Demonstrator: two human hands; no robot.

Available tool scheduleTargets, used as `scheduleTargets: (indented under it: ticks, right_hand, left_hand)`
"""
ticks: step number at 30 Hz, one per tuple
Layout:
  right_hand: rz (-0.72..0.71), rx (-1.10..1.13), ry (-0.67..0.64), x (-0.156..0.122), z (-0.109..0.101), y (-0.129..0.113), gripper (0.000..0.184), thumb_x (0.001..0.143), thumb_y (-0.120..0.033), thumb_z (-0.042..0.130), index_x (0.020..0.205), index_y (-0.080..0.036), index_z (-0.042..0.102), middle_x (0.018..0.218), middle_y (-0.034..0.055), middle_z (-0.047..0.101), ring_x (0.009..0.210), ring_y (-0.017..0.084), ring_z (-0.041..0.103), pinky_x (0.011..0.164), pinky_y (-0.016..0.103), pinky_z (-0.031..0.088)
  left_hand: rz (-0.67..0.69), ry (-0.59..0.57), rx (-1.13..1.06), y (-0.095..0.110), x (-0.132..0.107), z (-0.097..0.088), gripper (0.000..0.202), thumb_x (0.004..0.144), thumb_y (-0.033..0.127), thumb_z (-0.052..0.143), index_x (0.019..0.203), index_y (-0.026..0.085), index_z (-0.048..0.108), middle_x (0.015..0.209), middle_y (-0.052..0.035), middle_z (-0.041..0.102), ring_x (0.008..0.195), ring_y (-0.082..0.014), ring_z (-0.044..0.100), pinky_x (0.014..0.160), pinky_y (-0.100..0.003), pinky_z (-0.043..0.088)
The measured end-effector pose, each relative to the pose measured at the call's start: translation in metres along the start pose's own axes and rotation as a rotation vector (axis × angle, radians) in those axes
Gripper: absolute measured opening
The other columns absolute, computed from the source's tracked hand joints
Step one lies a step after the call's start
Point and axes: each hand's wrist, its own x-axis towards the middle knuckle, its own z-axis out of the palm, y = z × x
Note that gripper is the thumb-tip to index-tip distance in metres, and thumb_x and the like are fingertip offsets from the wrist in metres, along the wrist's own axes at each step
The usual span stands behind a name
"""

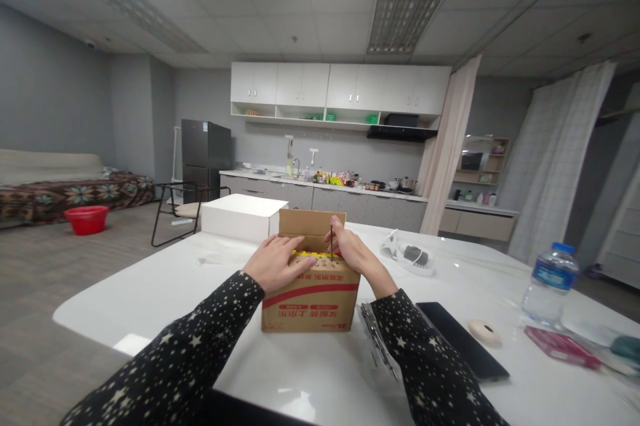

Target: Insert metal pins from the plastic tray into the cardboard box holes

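A small cardboard box [310, 303] with red print and yellow tape along its top stands on the white table [180, 279] in front of me. Its far flap stands upright. My left hand [277, 263] lies flat on the box's top, fingers stretched toward the tape. My right hand [353, 253] is closed on a thin dark upright tool [331, 241], whose lower end meets the taped seam. What kind of tool it is I cannot make out.
A white box [243, 216] stands behind the cardboard one. To the right lie a metal clip-like tool [376, 339], a black phone [463, 339], a small beige disc [484, 331], a water bottle [550, 283], a pink packet [560, 346] and a white object [410, 254]. Kitchen counter behind.
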Motion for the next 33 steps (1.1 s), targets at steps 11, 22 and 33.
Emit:
scheduleTargets:
  ticks: [11,22,33]
  right_hand:
    - [-0.014,-0.031,0.026,-0.003,0.002,-0.006,0.082,0.090,-0.084,0.019,0.074,-0.022,0.071,0.076,0.0076,0.066,0.081,0.027,0.059,0.081,0.037,0.042]
    - [-0.197,-0.024,0.005,-0.010,-0.015,-0.013,0.061,0.094,-0.072,0.037,0.088,-0.022,0.071,0.097,0.0066,0.071,0.094,0.028,0.061,0.090,0.037,0.042]
    - [-0.211,0.031,-0.166,-0.013,-0.045,-0.006,0.052,0.093,-0.064,0.046,0.102,-0.021,0.075,0.114,0.0075,0.072,0.103,0.029,0.061,0.090,0.039,0.045]
  left_hand:
    - [0.028,-0.024,0.068,-0.005,0.002,0.001,0.076,0.080,0.083,0.045,0.111,0.015,0.064,0.097,-0.0128,0.062,0.092,-0.0300,0.064,0.086,-0.042,0.049]
    - [0.060,0.110,0.106,-0.002,-0.001,0.003,0.077,0.081,0.080,0.050,0.122,0.015,0.058,0.107,-0.0136,0.058,0.098,-0.0311,0.057,0.090,-0.047,0.047]
    - [0.062,0.189,0.110,-0.002,-0.001,0.002,0.078,0.077,0.077,0.058,0.126,0.016,0.054,0.112,-0.0134,0.054,0.104,-0.0312,0.051,0.094,-0.048,0.044]
